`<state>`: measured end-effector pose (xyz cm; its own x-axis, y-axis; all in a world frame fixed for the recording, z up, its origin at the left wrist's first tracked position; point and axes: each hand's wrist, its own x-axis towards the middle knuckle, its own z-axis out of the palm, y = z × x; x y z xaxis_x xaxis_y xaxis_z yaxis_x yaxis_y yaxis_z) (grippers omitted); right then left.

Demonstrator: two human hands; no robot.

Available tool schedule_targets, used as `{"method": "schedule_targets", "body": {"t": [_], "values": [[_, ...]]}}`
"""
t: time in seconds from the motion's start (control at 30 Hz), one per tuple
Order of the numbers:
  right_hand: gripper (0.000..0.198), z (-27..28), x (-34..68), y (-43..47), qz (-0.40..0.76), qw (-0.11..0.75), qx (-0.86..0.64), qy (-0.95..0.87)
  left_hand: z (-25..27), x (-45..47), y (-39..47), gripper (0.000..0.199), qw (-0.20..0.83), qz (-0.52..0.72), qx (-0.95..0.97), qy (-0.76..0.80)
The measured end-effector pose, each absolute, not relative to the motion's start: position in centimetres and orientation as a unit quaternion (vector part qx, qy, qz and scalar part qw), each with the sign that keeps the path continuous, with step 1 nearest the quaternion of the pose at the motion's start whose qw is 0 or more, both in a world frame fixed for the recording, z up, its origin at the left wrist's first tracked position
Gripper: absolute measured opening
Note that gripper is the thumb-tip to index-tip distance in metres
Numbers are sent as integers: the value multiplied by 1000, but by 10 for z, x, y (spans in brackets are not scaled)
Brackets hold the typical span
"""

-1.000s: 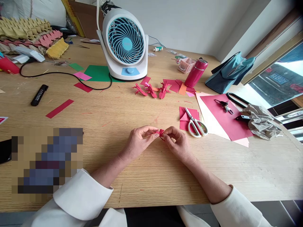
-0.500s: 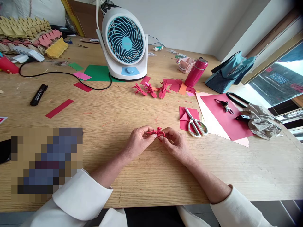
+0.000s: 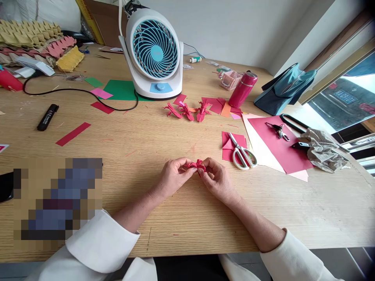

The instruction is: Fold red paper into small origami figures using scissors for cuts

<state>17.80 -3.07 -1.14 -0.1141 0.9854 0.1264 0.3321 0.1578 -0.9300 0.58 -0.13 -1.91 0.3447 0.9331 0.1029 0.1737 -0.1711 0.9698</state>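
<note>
Between both hands, just above the table, is a small red folded-paper figure (image 3: 198,164), partly covered by fingers. My left hand (image 3: 175,174) pinches its left side between thumb and fingertips. On its right side, my right hand (image 3: 217,178) pinches it the same way, and the two thumbs nearly meet. Farther back lie several similar red folded-paper figures (image 3: 187,111). To the right of my right hand, white-handled scissors (image 3: 243,153) rest partly on red paper squares (image 3: 227,145).
A white and blue fan (image 3: 158,54) stands at the back. A pink flask (image 3: 243,89), a teal bag (image 3: 284,89) and a large red sheet (image 3: 281,144) with keys are on the right. A black marker (image 3: 48,117) and red strip (image 3: 73,134) lie left.
The folded-paper figure has tilted slightly between my fingers, and its raised points show less. Both hands keep their pinch in nearly the same place.
</note>
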Motion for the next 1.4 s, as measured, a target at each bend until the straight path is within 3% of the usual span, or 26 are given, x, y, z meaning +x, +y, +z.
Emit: {"method": "schedule_targets", "body": {"t": [0.33,0.57,0.67,1.1,1.4], "values": [[20,-11,178,-32,399,428,-510,-630,-12,8,-4,14,479,390,654,437],[21,-17,180,-30,410,455,-503,-609,-14,5,-1,27,603,379,572,407],[20,-19,183,-27,401,464,-514,-600,-13,4,-1,29,600,414,540,421],[14,-17,189,-24,142,456,-491,-729,-8,2,-4,35,494,437,583,475],[11,-10,190,-28,-33,317,-458,-830,0,12,-14,34,530,398,620,420]]}}
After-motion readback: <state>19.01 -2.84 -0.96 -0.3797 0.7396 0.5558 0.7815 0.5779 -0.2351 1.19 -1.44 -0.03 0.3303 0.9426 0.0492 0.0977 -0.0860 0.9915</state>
